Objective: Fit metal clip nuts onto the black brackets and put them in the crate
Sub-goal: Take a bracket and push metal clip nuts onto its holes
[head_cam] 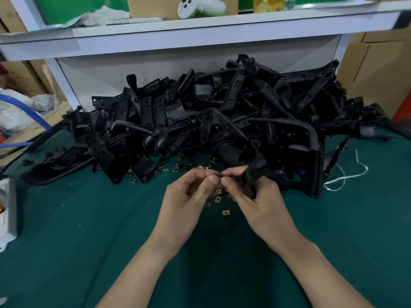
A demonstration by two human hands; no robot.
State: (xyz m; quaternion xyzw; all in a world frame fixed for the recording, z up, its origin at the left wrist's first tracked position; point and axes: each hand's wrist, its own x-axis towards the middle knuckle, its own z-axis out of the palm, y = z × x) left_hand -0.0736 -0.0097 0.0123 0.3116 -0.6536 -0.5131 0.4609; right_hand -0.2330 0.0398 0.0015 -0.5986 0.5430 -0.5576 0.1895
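Left hand (pixel 189 192): pinching a small brass clip nut (pixel 220 178) at the fingertips
Right hand (pixel 255 192): gripping a black bracket (pixel 252 176); steady it; slide the nut squarely onto its edge

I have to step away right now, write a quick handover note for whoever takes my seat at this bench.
Left hand: fingertips pinching a small clip nut, mostly hidden, at the meeting point of both hands.
Right hand: gripping one black bracket, its end turned toward the left fingertips. Whether the nut is seated yet cannot be told.
Loose brass-coloured clip nuts lie on the green mat under and behind the hands.
Large pile of black brackets sits at the back of the bench.
The crate is not in view, so the finished count is unknown.
Left: finish this bracket, then work through the pile.
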